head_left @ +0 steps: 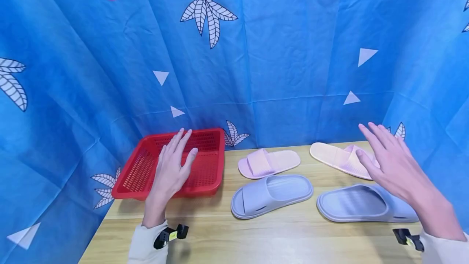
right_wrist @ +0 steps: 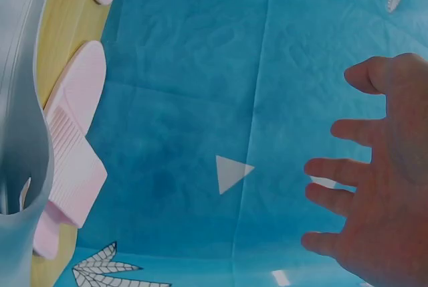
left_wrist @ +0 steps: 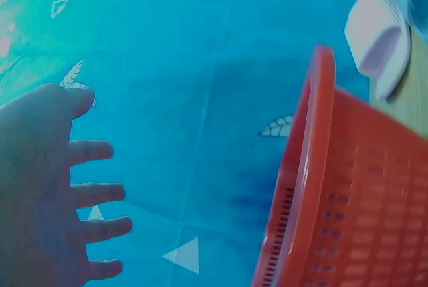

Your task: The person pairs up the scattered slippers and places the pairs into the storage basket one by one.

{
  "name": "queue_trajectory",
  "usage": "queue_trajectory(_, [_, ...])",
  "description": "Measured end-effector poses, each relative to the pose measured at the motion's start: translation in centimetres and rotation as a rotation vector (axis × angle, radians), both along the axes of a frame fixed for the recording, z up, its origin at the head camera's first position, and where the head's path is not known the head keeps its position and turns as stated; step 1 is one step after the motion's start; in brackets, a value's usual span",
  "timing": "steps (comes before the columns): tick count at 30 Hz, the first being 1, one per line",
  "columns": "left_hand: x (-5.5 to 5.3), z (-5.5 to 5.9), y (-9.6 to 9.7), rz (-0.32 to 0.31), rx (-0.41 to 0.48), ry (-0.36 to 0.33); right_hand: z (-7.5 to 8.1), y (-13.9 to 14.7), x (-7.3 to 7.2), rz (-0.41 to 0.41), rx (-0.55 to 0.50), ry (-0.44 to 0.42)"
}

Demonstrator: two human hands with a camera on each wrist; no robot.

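My left hand (head_left: 171,170) is raised above the red plastic basket (head_left: 219,162), its fingers straight and holding nothing. On the right, my right hand (head_left: 393,162) hovers with fingers extended over a grey slipper (head_left: 351,203) and a pink slipper (head_left: 326,152), overlapping both in the head view. Another grey slipper (head_left: 256,199) lies mid-table, toe pointing left. Behind it rests the other pink slipper (head_left: 261,162), also toe left. The right-hand pair points toe right. In the left wrist view the basket's slotted wall (left_wrist: 374,200) stands beyond the spread fingers (left_wrist: 100,195).
The light wooden table (head_left: 234,239) holds the basket at its back left. A blue patterned curtain (head_left: 293,52) rises along the back and both sides. Black straps with small devices (head_left: 170,235) sit on both wrists.
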State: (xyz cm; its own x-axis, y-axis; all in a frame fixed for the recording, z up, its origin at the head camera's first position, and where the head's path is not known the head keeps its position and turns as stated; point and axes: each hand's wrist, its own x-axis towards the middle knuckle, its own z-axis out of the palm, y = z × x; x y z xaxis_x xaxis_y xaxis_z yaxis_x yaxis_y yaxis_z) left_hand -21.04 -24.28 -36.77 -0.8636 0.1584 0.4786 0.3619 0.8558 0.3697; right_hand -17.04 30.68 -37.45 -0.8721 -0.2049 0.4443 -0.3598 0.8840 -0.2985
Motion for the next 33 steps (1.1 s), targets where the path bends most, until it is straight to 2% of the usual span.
queue_trajectory(16, [0.9,-0.3,3.3,-0.020,0.113,0.015,-0.3,0.1,1.2,-0.027,-0.091,0.045])
queue_trajectory(24, [1.4,-0.9,4.9,-0.047,0.169,0.012,-0.6,0.2,1.9,-0.017,-0.149,0.125])
queue_trajectory(33, [1.7,-1.3,6.6,-0.082,0.208,-0.028,-1.0,0.5,2.5,-0.032,-0.190,0.102])
